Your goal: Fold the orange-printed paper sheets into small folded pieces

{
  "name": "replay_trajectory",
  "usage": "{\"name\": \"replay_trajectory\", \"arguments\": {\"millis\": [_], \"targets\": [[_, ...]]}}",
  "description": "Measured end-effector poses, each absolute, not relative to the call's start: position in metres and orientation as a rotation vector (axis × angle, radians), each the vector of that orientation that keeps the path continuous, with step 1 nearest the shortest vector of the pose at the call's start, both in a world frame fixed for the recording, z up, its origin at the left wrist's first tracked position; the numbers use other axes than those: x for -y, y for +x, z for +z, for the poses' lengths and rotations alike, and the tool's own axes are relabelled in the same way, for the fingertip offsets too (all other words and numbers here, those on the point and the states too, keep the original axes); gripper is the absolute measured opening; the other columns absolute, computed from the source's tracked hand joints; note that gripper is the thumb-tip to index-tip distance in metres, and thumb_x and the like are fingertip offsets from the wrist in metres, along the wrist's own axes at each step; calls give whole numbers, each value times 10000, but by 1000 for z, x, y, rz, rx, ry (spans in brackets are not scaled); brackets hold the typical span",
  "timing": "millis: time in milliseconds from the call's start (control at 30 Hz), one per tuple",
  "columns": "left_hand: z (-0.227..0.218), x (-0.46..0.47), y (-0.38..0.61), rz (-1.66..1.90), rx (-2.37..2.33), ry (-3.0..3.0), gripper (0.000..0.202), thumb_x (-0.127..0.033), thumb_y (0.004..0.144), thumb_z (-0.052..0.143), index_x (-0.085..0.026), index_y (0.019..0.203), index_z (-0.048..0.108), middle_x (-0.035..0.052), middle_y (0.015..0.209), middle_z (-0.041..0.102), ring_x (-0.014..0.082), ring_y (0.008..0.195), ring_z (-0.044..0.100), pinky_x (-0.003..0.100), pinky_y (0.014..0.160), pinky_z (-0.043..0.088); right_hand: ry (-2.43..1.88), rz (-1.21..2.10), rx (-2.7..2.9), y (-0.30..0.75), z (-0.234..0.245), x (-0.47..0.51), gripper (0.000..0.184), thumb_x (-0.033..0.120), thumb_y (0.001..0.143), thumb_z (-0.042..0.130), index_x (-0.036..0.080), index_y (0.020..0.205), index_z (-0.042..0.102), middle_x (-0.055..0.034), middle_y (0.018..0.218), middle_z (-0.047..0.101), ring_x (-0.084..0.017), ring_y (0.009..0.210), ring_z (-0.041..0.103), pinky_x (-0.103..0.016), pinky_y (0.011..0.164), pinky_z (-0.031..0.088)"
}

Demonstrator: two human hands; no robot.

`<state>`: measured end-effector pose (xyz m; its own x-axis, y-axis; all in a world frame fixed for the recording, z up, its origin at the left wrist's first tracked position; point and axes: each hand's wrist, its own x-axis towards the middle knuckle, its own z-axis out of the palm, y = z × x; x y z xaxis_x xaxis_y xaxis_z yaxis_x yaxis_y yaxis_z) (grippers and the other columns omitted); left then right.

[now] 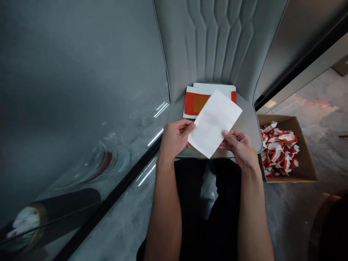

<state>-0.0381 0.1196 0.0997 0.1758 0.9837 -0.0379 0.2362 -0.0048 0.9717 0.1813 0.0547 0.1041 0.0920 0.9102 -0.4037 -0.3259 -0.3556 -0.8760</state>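
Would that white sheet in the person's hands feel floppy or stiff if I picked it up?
The white paper sheet is probably light. Its far corner juts past the left hand and right hand without drooping, so it seems fairly stiff. Being thin, it would likely still bend.

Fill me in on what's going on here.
A person is holding a white sheet of paper by its edges, with the left hand and the right hand, above a grey upholstered seat. Just beyond the sheet, a stack of white and orange-red printed papers lies on the seat. To the right, on the floor, an open cardboard box holds a pile of red-and-white paper pieces.
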Motion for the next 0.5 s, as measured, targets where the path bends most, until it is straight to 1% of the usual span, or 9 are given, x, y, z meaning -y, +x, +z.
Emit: {"name": "replay_trajectory", "arguments": {"millis": [67, 133, 200, 233, 300, 367, 433, 500], "targets": [[98, -119, -40, 919, -1238, 1465, 252, -440, 930, 693, -201, 950, 769, 23, 712, 703, 113, 438, 544, 221, 351, 438, -1311, 1437, 624, 182, 105, -55, 438, 552, 709, 910, 197, 787, 665, 11, 667, 699, -123, 605, 678, -267, 667, 638], [97, -119, -41, 892, -1228, 1485, 252, -439, 935, 685, -200, 953, 765, 23, 707, 698, 115, 442, 549, 218, 355, 435, -1295, 1413, 622, 184, 106, -56, 443, 546, 712, 907, 204, 908, 704, 6, 707, 723, -142, 642, 692, -286, 671, 634], [98, -118, -41, 854, -1203, 1499, 252, -436, 942, 675, -198, 952, 758, 20, 701, 692, 116, 447, 557, 215, 363, 445, -1276, 1398, 633, 184, 106, -56, 505, 552, 729, 891, 211, 1061, 725, -20, 808, 768, -172, 730, 724, -309, 696, 635], [98, -118, -41, 838, -1187, 1501, 251, -433, 946, 669, -196, 949, 754, 18, 698, 688, 116, 449, 560, 212, 367, 453, -1273, 1385, 636, 185, 105, -57, 524, 553, 734, 887, 207, 1096, 731, -38, 862, 784, -186, 774, 735, -316, 708, 633], [99, -118, -40, 818, -1163, 1499, 249, -423, 949, 663, -187, 935, 742, 14, 690, 678, 113, 451, 561, 204, 371, 461, -1281, 1341, 626, 185, 103, -57, 506, 544, 734, 889, 184, 1064, 754, -65, 928, 798, -196, 812, 740, -316, 710, 627], [100, -118, -39, 808, -1157, 1496, 244, -407, 947, 661, -174, 923, 732, 9, 685, 669, 108, 457, 563, 194, 378, 471, -1289, 1293, 608, 185, 101, -58, 482, 527, 730, 897, 166, 1022, 771, -76, 950, 801, -190, 797, 734, -310, 695, 621], [101, -118, -39, 798, -1163, 1496, 239, -393, 944, 659, -165, 917, 728, 6, 684, 663, 106, 467, 565, 186, 384, 477, -1280, 1259, 595, 185, 100, -59, 483, 517, 730, 898, 168, 1040, 776, -69, 960, 802, -184, 788, 729, -309, 684, 619], [102, -118, -40, 790, -1176, 1488, 237, -389, 940, 660, -163, 919, 730, 5, 683, 660, 108, 477, 567, 184, 385, 478, -1272, 1233, 588, 186, 100, -60, 469, 522, 732, 893, 178, 1027, 774, -50, 929, 796, -174, 773, 721, -303, 676, 616]]}}
